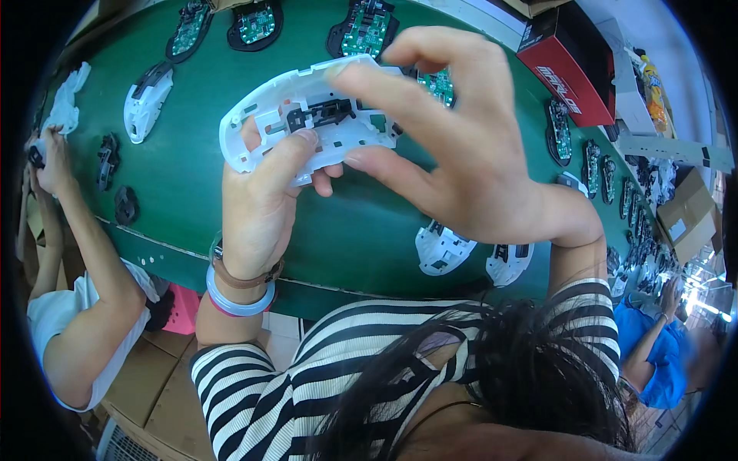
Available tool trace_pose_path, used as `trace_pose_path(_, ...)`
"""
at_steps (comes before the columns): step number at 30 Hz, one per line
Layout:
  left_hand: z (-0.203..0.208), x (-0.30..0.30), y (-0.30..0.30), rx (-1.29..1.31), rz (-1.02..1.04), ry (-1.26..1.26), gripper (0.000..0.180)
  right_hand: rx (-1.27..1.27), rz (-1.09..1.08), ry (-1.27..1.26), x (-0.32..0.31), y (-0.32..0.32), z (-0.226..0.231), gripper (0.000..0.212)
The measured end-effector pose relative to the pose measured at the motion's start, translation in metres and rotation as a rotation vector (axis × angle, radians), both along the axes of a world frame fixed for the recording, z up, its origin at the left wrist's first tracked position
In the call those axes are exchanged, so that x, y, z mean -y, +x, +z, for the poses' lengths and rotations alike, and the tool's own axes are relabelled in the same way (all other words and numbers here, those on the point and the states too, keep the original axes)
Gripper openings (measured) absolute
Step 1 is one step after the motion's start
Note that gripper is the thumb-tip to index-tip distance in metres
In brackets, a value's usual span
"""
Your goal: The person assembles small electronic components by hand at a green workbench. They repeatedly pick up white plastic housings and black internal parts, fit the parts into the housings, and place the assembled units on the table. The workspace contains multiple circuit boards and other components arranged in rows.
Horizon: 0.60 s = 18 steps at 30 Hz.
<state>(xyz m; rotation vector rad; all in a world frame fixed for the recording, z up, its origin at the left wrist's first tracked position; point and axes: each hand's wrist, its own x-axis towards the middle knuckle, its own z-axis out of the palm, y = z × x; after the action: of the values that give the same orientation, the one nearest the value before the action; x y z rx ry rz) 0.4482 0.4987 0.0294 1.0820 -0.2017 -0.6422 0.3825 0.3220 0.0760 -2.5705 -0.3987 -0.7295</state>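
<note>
My left hand (257,207) grips the white plastic shell (307,115) from below, thumb across it, tilting its inside up (for access, I think); my right hand (469,154) fingertips pinch its upper edge.

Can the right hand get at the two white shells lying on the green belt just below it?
Probably yes. The right hand pinches the held white shell above the green belt; the two white shells lie uncovered near its wrist, once it lets go.
</note>
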Motion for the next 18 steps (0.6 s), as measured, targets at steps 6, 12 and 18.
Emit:
trace_pose_path(6,0.0,-0.007,-0.002,0.064,-0.009,0.067,0.029,0.075,0.261,0.022,0.006,0.014,-0.002,0.035)
trace_pose_path(12,0.0,0.001,-0.002,0.144,0.034,0.06,0.024,0.216,0.192,-0.317,-0.01,0.025,-0.023,0.026)
trace_pose_path(18,-0.007,-0.012,0.003,0.225,0.018,0.171,0.035,0.276,-0.001,-0.65,-0.024,0.013,-0.03,0.033)
